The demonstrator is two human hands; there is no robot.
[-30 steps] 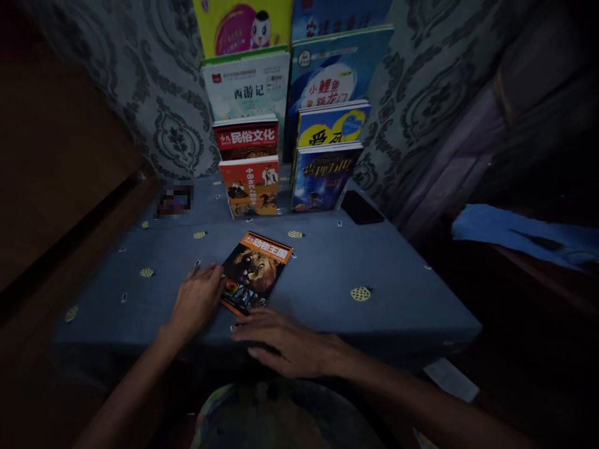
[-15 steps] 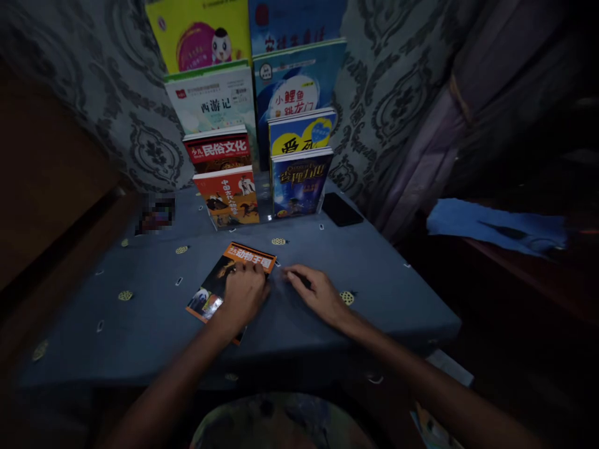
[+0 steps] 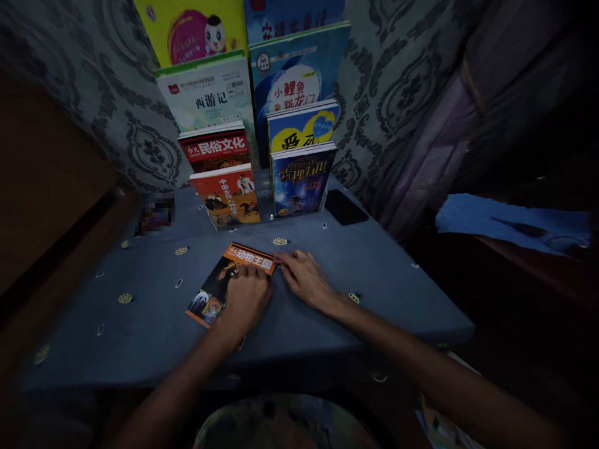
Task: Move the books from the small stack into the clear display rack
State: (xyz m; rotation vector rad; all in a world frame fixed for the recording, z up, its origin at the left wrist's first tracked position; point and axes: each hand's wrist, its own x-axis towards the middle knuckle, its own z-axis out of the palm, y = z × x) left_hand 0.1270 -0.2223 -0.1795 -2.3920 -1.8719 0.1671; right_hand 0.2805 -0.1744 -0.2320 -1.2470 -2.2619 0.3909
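A thin book (image 3: 213,280) with an orange and black cover and animal pictures lies closed and aslant on the table. On the right part of its cover rests my left hand (image 3: 248,293), fingers curled in and knuckles up, holding it down. My right hand (image 3: 306,280) reaches in from the right, its thumb and index fingertips together at the book's upper right corner. The cover under my left hand is hidden, as are the undersides of its fingers.
Several books stand in a tiered clear rack, with an orange book (image 3: 229,196) and a dark blue book (image 3: 302,181) in front. A black phone (image 3: 346,207) lies beside it. The patterned blue cloth (image 3: 154,337) covers the table; a blurred-out item (image 3: 156,215) sits at left.
My right hand has moved left and slightly up, from beside the book to its upper right corner. My left hand stays on the cover. The view has shifted a little.
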